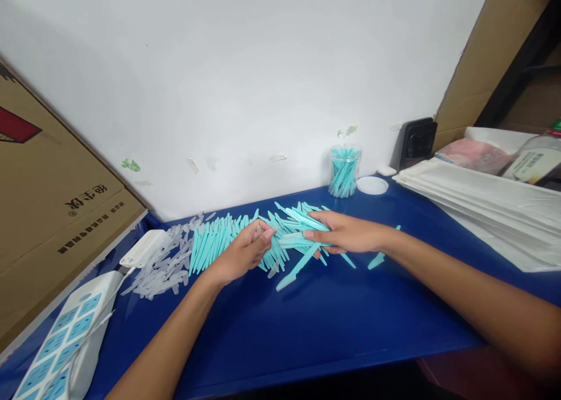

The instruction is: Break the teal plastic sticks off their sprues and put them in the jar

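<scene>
My left hand is closed, with a small clear plastic cap pinched at its fingertips; whatever else lies in the palm is hidden. To its right, my right hand is wrapped around several turquoise eyebrow razors, which point left toward the other hand. A row of turquoise razors lies side by side left of and behind my left hand. Farther left is a loose pile of clear caps. One razor slants out below my right hand, and another lies partly behind my right forearm.
Against the white wall stands a clear jar full of turquoise razors, beside a white lid. A power strip and white charger are at left by a cardboard box. White envelopes are stacked at right.
</scene>
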`<state>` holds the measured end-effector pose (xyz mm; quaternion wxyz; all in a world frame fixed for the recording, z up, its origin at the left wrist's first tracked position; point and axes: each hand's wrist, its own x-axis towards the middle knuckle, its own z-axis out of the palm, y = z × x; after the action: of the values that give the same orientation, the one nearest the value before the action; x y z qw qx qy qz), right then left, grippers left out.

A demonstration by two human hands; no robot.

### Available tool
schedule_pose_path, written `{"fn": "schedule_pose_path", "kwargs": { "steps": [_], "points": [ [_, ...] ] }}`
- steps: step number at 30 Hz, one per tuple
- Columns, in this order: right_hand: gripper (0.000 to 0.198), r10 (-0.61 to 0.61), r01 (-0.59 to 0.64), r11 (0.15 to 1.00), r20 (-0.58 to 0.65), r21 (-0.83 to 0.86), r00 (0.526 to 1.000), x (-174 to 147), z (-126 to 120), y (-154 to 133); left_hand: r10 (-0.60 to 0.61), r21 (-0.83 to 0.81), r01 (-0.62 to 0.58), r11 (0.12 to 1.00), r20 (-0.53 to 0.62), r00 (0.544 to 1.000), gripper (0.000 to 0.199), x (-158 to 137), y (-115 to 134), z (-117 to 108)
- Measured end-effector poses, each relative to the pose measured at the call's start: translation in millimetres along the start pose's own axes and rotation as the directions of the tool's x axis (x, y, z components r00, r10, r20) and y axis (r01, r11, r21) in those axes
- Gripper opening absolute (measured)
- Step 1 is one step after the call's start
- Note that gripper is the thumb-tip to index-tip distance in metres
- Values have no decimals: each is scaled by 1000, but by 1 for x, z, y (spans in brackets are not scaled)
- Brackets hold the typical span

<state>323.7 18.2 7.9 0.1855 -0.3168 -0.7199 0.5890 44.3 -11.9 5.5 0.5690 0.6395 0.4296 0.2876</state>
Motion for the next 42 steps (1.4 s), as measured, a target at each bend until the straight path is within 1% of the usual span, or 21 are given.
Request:
{"fn": "schedule_pose_path", "kwargs": {
  "steps": [5,8,10,12,14,17,21,25,28,33,38,40,42],
  "points": [
    [59,63,-63,998,5,17,998,-1,1,-1,72,123,-57,991,-123,990,39,3,1,3],
    [61,61,-62,998,23,33,998,-1,1,-1,115,188,-78,979,-197,974,41,4,0,2],
    [61,63,-63,997,21,38,998,-1,1,-1,126,227,-76,971,-214,969,42,4,-1,1],
    [60,73,-74,996,11,42,997,-1,1,-1,128,256,-73,964,-203,971,45,4,-3,0],
    [58,84,-84,996,10,41,996,-1,1,-2,124,244,-80,966,-170,978,47,4,-4,0],
    [56,84,-84,996,11,31,996,-2,1,-4,94,162,-77,984,-100,991,48,3,-4,0],
    [55,69,-69,997,-1,24,998,-2,1,-4,26,58,-25,998,-21,999,47,2,-3,0],
    [54,74,-74,997,3,26,997,-2,1,-4,29,30,-29,999,32,999,41,0,-1,0],
    [57,70,-70,997,1,25,998,-2,0,-2,60,59,-61,996,23,998,34,-2,0,2],
    [60,63,-64,998,28,19,998,-1,-2,0,94,208,-87,974,-26,995,33,-2,-1,1],
    [56,121,-120,992,26,-23,992,-1,-2,0,98,310,-82,947,-37,994,33,-2,0,0],
    [53,104,-102,994,44,-37,994,-2,-2,0,105,330,-88,940,-33,994,33,-3,2,-1],
    [50,59,-56,997,78,-44,995,-2,-2,-1,107,353,-92,931,-23,994,33,-5,5,-1]
  ]
}}
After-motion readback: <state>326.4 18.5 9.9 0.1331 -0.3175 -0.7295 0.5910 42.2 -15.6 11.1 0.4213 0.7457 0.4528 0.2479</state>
